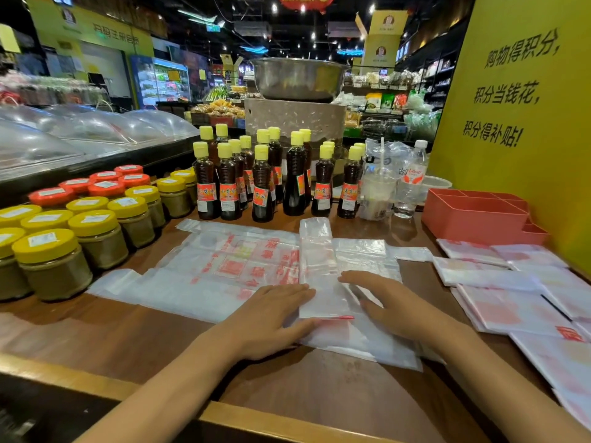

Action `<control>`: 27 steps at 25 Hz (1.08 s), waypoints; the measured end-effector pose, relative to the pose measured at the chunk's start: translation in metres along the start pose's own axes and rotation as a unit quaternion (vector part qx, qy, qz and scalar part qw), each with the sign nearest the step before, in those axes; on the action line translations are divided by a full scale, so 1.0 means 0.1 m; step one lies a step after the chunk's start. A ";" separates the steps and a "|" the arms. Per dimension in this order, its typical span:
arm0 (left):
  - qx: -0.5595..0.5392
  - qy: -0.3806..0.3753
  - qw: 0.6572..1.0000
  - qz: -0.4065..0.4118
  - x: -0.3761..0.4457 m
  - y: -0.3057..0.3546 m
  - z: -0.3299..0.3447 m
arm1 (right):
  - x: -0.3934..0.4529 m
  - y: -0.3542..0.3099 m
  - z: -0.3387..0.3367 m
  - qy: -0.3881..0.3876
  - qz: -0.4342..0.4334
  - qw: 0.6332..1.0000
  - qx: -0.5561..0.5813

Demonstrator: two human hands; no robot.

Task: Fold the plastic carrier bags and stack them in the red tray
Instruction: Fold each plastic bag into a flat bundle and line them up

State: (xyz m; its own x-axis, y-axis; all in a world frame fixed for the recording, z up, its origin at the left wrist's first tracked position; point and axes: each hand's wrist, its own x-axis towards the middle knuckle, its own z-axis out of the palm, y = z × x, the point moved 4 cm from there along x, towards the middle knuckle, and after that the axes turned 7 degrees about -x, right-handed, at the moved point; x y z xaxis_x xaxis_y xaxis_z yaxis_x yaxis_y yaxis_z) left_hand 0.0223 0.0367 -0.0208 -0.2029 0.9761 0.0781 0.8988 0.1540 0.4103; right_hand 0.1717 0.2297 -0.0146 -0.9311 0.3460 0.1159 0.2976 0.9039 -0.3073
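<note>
Left hand point(271, 318), right hand point(388, 302), flat on folded bag point(319, 276)

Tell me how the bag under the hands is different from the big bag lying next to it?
The narrow bag is folded into a long strip pointing away from the person; the big bag lies spread flat and wide. The left hand and right hand press flat beside the narrow bag; neither hand grips the big bag. The big bag shows large red print; the narrow bag shows little. Both are thin, see-through plastic on the wooden counter.
</note>
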 end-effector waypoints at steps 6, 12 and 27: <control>0.015 0.045 0.997 0.057 -0.01 0.13 -0.06 | -0.06 -0.30 -0.01 0.031 -0.033 0.999 0.001; 0.029 0.065 0.993 0.091 -0.04 0.11 -0.06 | -0.13 -0.41 -0.04 0.009 -0.026 0.999 0.022; -0.247 0.186 0.951 -0.002 0.02 -0.08 -0.13 | -0.04 -0.41 -0.01 0.133 0.024 0.961 0.241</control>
State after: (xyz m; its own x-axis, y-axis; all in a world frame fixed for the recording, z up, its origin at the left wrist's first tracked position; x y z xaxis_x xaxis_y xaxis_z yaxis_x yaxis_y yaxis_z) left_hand 0.0101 0.0353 -0.0122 -0.4121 0.8393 0.3546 0.6248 -0.0230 0.7805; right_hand 0.1639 0.1918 -0.0018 -0.8131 0.4943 0.3074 0.1469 0.6853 -0.7133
